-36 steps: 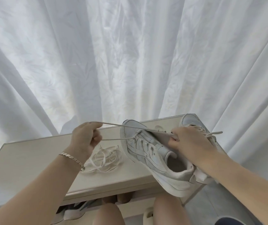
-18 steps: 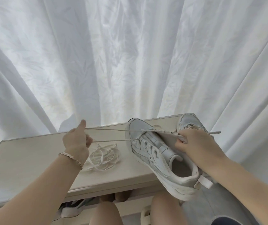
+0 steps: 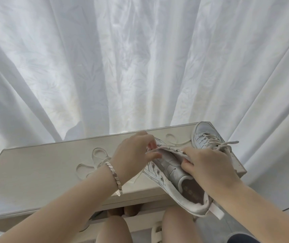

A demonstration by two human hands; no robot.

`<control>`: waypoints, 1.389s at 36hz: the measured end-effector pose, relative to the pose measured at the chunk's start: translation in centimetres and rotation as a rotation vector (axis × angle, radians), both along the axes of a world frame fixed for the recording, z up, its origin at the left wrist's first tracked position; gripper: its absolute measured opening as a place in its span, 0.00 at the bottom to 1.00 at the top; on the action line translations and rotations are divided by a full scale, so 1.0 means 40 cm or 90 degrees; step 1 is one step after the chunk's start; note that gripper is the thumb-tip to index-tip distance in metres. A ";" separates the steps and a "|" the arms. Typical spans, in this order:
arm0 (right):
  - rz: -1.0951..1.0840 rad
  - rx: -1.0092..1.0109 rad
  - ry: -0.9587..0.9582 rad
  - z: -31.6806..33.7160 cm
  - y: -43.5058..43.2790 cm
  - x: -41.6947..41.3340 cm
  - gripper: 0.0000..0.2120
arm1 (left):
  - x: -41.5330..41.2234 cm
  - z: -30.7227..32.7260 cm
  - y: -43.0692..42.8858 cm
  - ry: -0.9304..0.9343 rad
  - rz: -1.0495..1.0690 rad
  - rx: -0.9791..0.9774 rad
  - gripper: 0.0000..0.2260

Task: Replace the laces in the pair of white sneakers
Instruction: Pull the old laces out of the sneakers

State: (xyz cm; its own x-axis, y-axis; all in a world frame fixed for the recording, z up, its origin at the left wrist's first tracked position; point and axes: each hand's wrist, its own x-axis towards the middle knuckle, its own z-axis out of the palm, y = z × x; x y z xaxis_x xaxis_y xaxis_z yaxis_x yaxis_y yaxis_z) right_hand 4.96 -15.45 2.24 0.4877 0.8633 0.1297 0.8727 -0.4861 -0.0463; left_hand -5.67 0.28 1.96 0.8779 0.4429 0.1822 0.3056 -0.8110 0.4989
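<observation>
Back from its long pull, the left hand (image 3: pixel 133 155) pinches the lace (image 3: pixel 161 148) at the sneaker (image 3: pixel 166 172), which the right hand (image 3: pixel 208 163) grips over the table's (image 3: pixel 35 165) front right edge, so another hole likely comes next.

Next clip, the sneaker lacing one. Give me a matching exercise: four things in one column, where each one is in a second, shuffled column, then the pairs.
Things
1. held sneaker
2. second sneaker
3. loose lace
4. bracelet

Places
A. around the left wrist
B. lying flat on the middle of the table
C. gripped by the right hand, over the table's near edge
D. standing at the table's far right end, laces in

Pairs: 1-C; 2-D; 3-B; 4-A
</observation>
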 end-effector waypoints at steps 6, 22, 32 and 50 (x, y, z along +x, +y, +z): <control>0.029 0.120 -0.012 -0.001 -0.001 -0.008 0.10 | 0.010 0.006 0.000 -0.053 -0.062 0.006 0.08; -0.014 0.081 -0.033 -0.031 -0.014 -0.012 0.23 | -0.016 -0.060 0.109 0.092 0.354 -0.023 0.06; 0.037 0.176 -0.102 -0.056 -0.011 -0.003 0.07 | -0.009 -0.024 0.024 0.001 -0.135 0.037 0.11; 0.059 0.203 -0.095 -0.047 -0.023 -0.005 0.11 | 0.006 -0.034 0.016 -0.167 -0.040 -0.160 0.10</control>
